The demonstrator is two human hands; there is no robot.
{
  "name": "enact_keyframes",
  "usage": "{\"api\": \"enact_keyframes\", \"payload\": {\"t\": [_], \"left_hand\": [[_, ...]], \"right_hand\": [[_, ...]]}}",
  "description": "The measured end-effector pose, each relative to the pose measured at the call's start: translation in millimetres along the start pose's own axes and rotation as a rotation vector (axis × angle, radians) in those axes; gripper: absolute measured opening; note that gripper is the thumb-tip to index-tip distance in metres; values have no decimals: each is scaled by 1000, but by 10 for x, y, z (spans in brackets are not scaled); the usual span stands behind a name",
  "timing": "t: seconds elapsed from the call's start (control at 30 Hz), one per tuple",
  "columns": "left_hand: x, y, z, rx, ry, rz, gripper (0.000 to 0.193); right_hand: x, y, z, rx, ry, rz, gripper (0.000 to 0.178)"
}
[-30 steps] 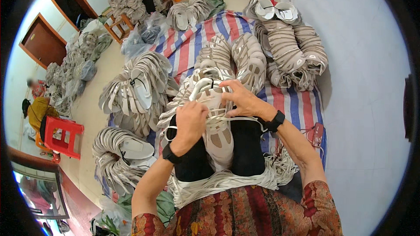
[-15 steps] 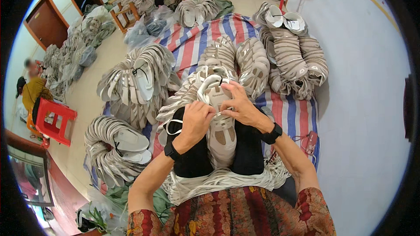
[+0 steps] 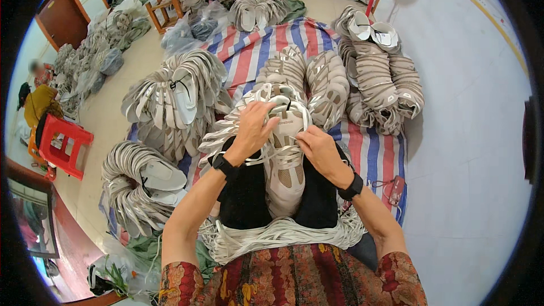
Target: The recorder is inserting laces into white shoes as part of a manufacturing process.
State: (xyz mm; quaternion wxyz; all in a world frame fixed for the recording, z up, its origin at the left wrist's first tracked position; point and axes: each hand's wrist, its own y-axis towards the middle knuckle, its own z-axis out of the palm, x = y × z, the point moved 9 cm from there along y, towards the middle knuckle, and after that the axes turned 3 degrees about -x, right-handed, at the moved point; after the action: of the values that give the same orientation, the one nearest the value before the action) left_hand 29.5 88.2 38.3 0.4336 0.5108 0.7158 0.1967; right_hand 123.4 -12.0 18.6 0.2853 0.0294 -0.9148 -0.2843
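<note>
Sitting on the floor, the person works over a white and beige unfinished shoe upper [image 3: 285,161] that lies lengthwise across the lap, between two black-clad knees. The left hand [image 3: 253,127] reaches over the far end of the upper with its fingers curled down around the collar, closed on it. The right hand [image 3: 319,148] rests on the near right side of the same piece, fingers bent and pinched against the laced middle part; whether it grips a lace or only the edge of the upper cannot be told. Each wrist wears a black watch-like band [image 3: 223,165].

A heap of loose white laces [image 3: 272,235] lies across the lap just below the upper, touching the patterned red and brown garment [image 3: 294,277] at the lower edge of the view. Under and beyond the knees spreads a red, white and blue striped sheet [image 3: 249,51]. Curved stacks of pale shoe uppers [image 3: 175,99] stand on the sheet to the left, and further bundled stacks [image 3: 379,79] lie to the right, near the white wall. Another fan-shaped stack [image 3: 139,184] sits beside the person's left knee. A red plastic stool [image 3: 59,144] stands well apart at the left, next to another person in a yellow top [image 3: 37,105].
</note>
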Motion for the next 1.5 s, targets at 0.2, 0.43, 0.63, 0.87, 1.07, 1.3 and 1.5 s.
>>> {"api": "enact_keyframes", "payload": {"t": [0.2, 0.43, 0.63, 0.87, 1.07, 1.3, 1.5], "left_hand": [[409, -178, 355, 271, -382, -457, 31], [419, -166, 386, 273, -489, -591, 30], [468, -192, 335, 250, -435, -607, 32], [476, -191, 352, 211, -403, -588, 31], [454, -277, 94, 75, -539, -706, 23], [82, -457, -156, -131, -1050, -657, 22], [333, -656, -158, -256, -1219, -813, 36]], "right_hand": [[85, 6, 161, 79, -334, -36, 6], [94, 124, 260, 179, -275, -147, 4], [118, 112, 157, 36, -32, -89, 5], [-136, 44, 250, -73, 148, 315, 10], [239, 101, 140, -62, -202, -88, 7], [487, 184, 419, 54, -551, -481, 8], [966, 2, 444, 37, -274, -671, 8]]}}
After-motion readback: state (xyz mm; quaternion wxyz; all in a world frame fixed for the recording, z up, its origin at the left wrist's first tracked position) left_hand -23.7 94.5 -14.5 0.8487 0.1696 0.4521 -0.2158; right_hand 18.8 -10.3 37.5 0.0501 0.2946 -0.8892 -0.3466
